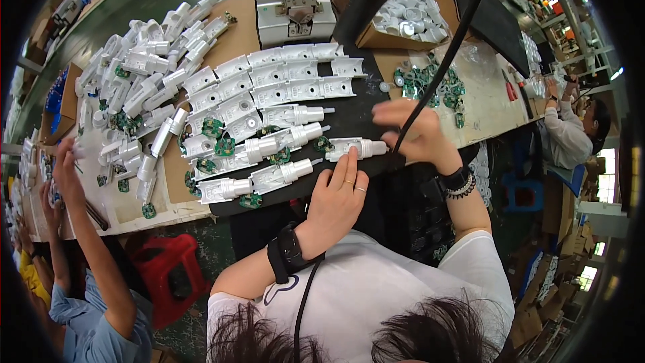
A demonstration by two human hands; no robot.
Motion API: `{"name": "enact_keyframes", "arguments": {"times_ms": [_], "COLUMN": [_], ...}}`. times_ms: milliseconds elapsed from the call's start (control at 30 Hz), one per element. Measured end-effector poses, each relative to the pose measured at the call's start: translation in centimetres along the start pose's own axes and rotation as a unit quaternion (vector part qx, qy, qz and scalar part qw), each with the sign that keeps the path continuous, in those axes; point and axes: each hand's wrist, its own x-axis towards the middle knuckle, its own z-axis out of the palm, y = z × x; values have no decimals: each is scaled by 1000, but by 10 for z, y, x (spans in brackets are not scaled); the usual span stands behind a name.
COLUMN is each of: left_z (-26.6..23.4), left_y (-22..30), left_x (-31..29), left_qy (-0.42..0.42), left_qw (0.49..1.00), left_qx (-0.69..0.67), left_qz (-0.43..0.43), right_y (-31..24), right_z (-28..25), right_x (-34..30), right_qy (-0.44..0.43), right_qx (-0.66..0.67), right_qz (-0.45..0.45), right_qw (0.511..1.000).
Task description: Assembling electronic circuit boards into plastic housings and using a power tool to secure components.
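Observation:
My left hand (pixel 338 197) rests its extended fingertips on a white plastic housing (pixel 361 148), which lies on the black mat (pixel 376 94) near its front edge. This housing has a clear cylinder at its right end. Just past that end hovers my right hand (pixel 420 136), blurred, its fingers apart and nothing visible in them; a black cable crosses in front of it. To the left sit several similar white housings (pixel 285 173) in curved rows, some fitted with clear cylinders. Small green circuit boards (pixel 213 128) lie on and between them.
A white-fronted machine (pixel 295 7) stands behind the rows. At the left is a heap of white housings (pixel 144 60); at the right, a cardboard box (pixel 396 40) of white parts and a pile of green boards (pixel 430 84). Other people work on both sides. A red stool (pixel 168 275) stands below.

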Motion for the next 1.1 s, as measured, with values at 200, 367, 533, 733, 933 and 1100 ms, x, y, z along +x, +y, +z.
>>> {"name": "enact_keyframes", "arguments": {"times_ms": [200, 367, 533, 733, 933, 1100], "left_z": [-6, -16, -18, -18, -20, -20], "left_y": [-4, -9, -10, -11, -11, -12], "left_x": [4, 5, 8, 9, 7, 5], "left_qy": [-3, 3, -11, -16, -25, -13], "left_qw": [1000, 998, 997, 997, 996, 997], "left_qx": [-17, -60, -76, -76, -83, -77], "left_qz": [20, 25, 22, 19, 12, 22], "right_y": [18, 15, 25, 41, 43, -5], "right_z": [-35, -26, -12, 5, 12, 8], "right_x": [98, 148, 185, 228, 212, 162], "right_qy": [347, 231, 344, 370, 352, 312], "right_qx": [19, 246, 361, 353, 373, 378], "right_qz": [37, 93, 6, 16, 44, 48], "right_qw": [937, 937, 867, 859, 857, 870]}}
